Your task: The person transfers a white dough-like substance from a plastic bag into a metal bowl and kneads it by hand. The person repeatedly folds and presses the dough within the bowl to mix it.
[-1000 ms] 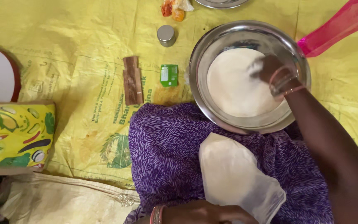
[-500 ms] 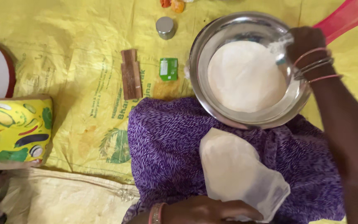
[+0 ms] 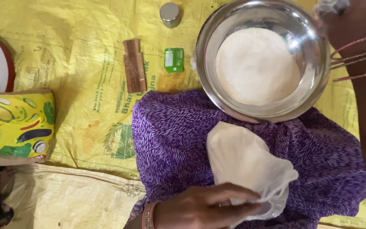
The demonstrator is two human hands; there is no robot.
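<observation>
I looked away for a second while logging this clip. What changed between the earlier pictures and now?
The right hand lifted out of the flour and moved right, to the rim of the steel bowl. The left hand kept its pinch on the white plastic bag on the purple cloth. Wooden comb, green packet and small tin stayed put.

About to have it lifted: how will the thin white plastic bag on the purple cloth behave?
Thin white plastic bag probably floppy: it sags and wrinkles where the left hand pinches it. Likely light, since it lies nearly flat on the purple cloth. Its glossy film may slip.
</observation>
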